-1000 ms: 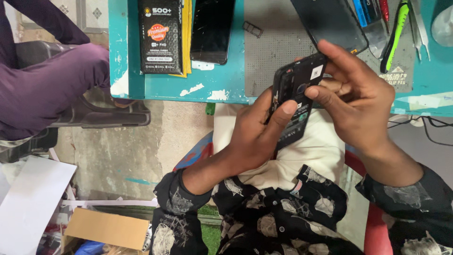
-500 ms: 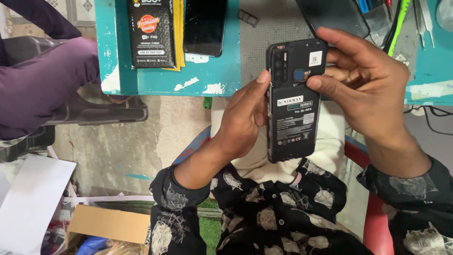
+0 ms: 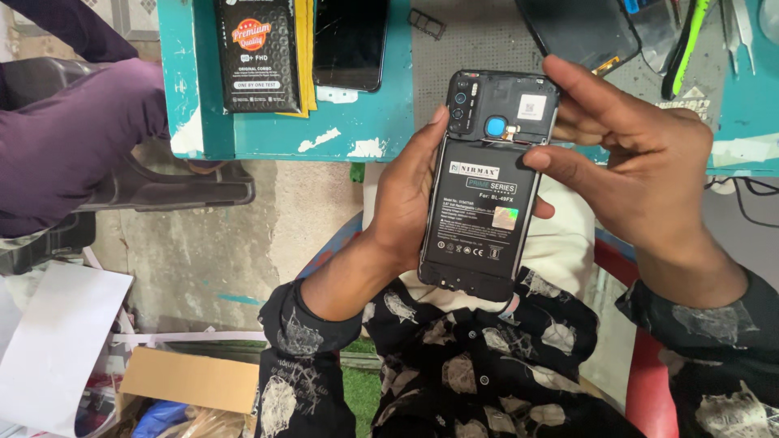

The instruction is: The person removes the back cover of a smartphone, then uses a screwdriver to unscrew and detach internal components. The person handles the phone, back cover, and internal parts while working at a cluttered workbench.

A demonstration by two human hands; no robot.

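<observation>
Head view: chipped teal workbench [image 3: 357, 134], concrete floor [image 3: 243, 243].

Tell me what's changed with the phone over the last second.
The opened phone has been turned from a tilt to upright, its battery side facing the camera. The left hand still cups its left edge; the right hand keeps its grip near the top. The black box on the teal bench hasn't moved.

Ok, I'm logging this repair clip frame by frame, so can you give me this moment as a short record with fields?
Left hand: grip on the left edge of the opened phone
Right hand: fingers on the phone's upper right edge
Phone state: back cover off, black battery exposed
Worktop: teal bench with black retail box and dark screen panel
Far left: another person's purple sleeve
</observation>
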